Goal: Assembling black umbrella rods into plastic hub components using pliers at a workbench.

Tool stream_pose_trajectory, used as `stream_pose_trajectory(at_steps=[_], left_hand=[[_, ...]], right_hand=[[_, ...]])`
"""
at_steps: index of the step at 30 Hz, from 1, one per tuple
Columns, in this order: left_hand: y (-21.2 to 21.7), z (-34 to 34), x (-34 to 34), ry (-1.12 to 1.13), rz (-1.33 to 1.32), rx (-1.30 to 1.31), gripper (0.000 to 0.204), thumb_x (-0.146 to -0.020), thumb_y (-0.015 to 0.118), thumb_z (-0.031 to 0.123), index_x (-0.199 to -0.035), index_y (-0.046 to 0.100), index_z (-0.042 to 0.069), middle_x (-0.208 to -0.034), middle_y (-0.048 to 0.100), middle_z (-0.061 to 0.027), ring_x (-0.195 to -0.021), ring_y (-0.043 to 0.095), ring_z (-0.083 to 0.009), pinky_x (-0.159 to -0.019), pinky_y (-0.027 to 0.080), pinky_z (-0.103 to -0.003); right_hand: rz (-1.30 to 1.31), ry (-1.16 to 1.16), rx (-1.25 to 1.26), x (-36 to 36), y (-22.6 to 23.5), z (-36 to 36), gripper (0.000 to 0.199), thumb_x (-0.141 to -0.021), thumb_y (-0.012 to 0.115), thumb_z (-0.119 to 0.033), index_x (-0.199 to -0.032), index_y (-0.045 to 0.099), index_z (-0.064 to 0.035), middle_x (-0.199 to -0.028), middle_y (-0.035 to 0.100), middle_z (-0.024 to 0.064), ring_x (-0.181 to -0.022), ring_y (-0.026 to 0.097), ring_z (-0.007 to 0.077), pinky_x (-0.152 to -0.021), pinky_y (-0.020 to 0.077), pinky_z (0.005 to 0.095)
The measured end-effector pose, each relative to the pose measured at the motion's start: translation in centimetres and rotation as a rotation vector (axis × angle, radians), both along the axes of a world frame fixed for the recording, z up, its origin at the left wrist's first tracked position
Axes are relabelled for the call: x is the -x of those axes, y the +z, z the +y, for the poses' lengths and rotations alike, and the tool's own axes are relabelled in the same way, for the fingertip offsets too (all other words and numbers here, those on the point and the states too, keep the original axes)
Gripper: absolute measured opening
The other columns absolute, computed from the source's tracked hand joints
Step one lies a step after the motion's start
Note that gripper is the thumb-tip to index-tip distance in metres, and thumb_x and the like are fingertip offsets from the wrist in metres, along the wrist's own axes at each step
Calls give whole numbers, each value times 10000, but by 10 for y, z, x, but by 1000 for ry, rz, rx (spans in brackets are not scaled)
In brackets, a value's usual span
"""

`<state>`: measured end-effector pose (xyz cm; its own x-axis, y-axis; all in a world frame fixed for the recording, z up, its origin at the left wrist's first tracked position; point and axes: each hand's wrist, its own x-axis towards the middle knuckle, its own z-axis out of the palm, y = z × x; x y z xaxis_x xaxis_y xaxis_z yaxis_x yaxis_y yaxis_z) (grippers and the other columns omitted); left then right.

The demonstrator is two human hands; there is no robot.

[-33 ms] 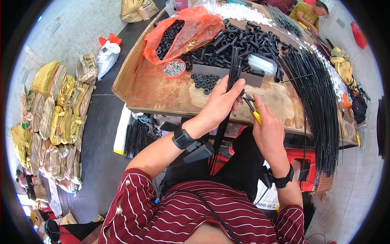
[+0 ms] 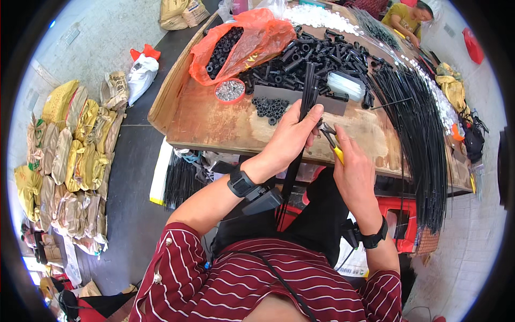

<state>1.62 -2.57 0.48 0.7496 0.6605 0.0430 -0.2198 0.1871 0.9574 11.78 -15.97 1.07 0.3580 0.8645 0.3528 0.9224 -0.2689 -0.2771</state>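
Note:
My left hand (image 2: 289, 131) is wrapped round a bundle of thin black rods (image 2: 309, 86), which stands up past my thumb and hangs down below toward my lap. My right hand (image 2: 354, 169) grips pliers with yellow handles (image 2: 338, 152). The jaws of the pliers are close to my left fingertips, beside the bundle; what they touch there is too small to make out. Just beyond my left hand, small black ring-shaped parts (image 2: 271, 107) lie on the wooden table (image 2: 214, 121), next to a grey strip (image 2: 335, 106) that fences off a heap of black tubular parts (image 2: 300, 59).
An orange plastic bag (image 2: 257, 43) of black parts and a red dish (image 2: 230, 90) of small metal pieces stand at the left. Long black rods (image 2: 416, 134) overhang the right edge. Clear strips (image 2: 346, 86) lie mid-table. Another person (image 2: 406, 21) works far right. Stacked sacks (image 2: 70, 145) line the left.

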Motion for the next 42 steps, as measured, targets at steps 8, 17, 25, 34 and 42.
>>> stream_pose_trajectory(at_steps=[8, 17, 25, 34, 42], left_hand=[[-2, 7, -6, 4, -8, -48, 295, -961, 525, 359, -985, 497, 66, -719, 483, 22, -564, 460, -44, -486, 383, -217], [-1, 22, 7, -329, -101, 169, 365, -972, 471, 405, -1100, 538, 70, -812, 545, 13, -588, 465, -55, -535, 370, -212], [-2, 19, 12, -245, -72, 129, 391, -983, 423, 440, -1077, 538, 79, -744, 511, 17, -567, 411, -61, -544, 342, -218], [-1, 22, 16, -294, -98, 194, 363, -959, 478, 449, -1015, 549, 97, -753, 522, 9, -567, 449, -73, -522, 359, -217], [-2, 23, 19, -195, -79, 184, 326, -972, 469, 417, -981, 527, 97, -759, 511, 13, -569, 441, -66, -530, 356, -220]], right_hand=[[-290, 21, 22, -18, 11, 5, 416, -797, 606, -45, -1209, 561, -85, -966, 619, 126, -846, 604, 315, -620, 470, 439], [1589, 254, 392, -16, 29, -4, 407, -837, 692, -276, -1085, 514, -8, -736, 583, 44, -574, 585, 138, -552, 484, 263], [214, 275, -137, -11, 26, -1, 479, -716, 720, -122, -1115, 499, 27, -840, 618, 164, -657, 638, 220, -630, 499, 361], [1971, 262, 334, -21, 27, -7, 424, -1001, 376, -366, -1122, 507, 19, -761, 643, 137, -641, 656, 214, -585, 555, 330], [154, 270, 12, -8, 41, -15, 570, -688, 705, -110, -1204, 491, 2, -923, 635, 162, -731, 634, 317, -643, 507, 378]])
